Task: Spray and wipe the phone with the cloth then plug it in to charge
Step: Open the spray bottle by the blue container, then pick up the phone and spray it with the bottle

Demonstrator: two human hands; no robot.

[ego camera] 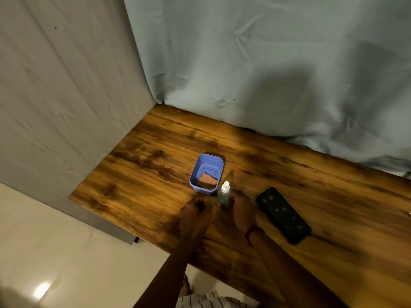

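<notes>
Head view: the phone [283, 215] is lying flat on the surface [144, 152]; we are judging that a light mist aimed squarely at its screen will do best. It is sitting just right of our right grip [239, 211], which is holding the spray bottle [224, 195]. Our left grip [195, 211] is curling nearby; whether it is holding anything, we cannot tell.

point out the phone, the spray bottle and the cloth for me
phone [283, 215]: head view, middle of its dark upper face.
spray bottle [223, 196]: head view, clear body just below the white nozzle.
cloth [208, 180]: head view, middle of the reddish folded piece.
</notes>
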